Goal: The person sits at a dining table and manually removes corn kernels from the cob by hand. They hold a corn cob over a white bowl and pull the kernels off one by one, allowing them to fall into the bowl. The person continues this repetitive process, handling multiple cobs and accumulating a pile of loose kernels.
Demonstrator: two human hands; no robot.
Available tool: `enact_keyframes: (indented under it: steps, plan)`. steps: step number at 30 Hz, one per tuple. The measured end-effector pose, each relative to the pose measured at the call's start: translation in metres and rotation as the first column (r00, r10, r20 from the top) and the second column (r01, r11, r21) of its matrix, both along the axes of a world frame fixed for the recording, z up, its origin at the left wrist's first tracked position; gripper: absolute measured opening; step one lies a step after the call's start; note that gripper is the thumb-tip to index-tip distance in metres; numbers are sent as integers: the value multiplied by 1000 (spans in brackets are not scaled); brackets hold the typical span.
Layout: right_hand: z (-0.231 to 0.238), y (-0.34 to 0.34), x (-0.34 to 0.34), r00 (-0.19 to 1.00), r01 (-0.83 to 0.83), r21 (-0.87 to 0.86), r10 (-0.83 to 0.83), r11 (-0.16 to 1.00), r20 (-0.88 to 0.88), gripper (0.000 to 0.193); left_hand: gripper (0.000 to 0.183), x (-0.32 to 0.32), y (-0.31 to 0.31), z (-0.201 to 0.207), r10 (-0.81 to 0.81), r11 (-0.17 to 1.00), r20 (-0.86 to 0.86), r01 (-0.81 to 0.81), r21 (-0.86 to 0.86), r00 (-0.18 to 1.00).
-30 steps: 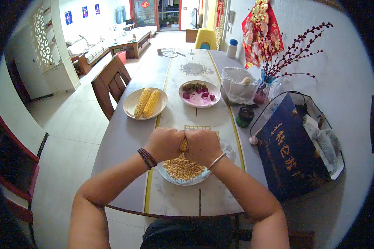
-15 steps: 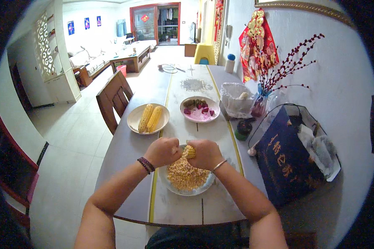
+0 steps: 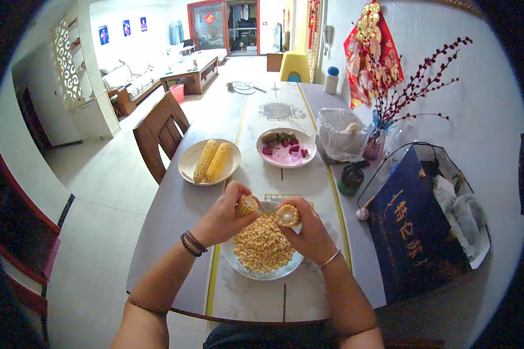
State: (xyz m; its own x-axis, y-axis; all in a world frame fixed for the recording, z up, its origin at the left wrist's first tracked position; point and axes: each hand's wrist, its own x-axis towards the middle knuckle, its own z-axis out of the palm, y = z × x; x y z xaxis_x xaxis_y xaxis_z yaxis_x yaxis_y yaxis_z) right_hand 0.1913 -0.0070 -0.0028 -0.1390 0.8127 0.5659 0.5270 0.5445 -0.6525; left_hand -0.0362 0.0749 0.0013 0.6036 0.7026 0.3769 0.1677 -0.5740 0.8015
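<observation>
two corn pieces (image 3: 247,205) (image 3: 287,216), one in each grip
left hand (image 3: 226,214) and right hand (image 3: 310,231) each clasp one, seemingly just above the far side of a plate (image 3: 269,275) of loose kernels (image 3: 262,244) toward the near edge of the desk (image 3: 177,250).

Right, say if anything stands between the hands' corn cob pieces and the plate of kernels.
Nothing visible does: the left hand and right hand each hold a corn cob piece near the far rim of the plate, nothing else between.
</observation>
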Motion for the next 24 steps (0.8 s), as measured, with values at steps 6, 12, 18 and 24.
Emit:
enact_keyframes:
  steps: [6,12,18,24]
  plan:
    - [11,2,6,994,32,133,-45,991,100,47,34,16,-9,14,131,973,-302,-64,222,944]
    - [12,0,8,972,191,103,-202,976,118,56,35,29,8,2,206,913,-399,-28,407,893]
    - [10,1,13,967,227,72,-234,971,98,56,42,22,17,1,130,965,-324,-45,257,937]
    - [6,1,13,964,256,47,-258,966,70,53,35,21,34,29,344,806,-78,-252,536,936]
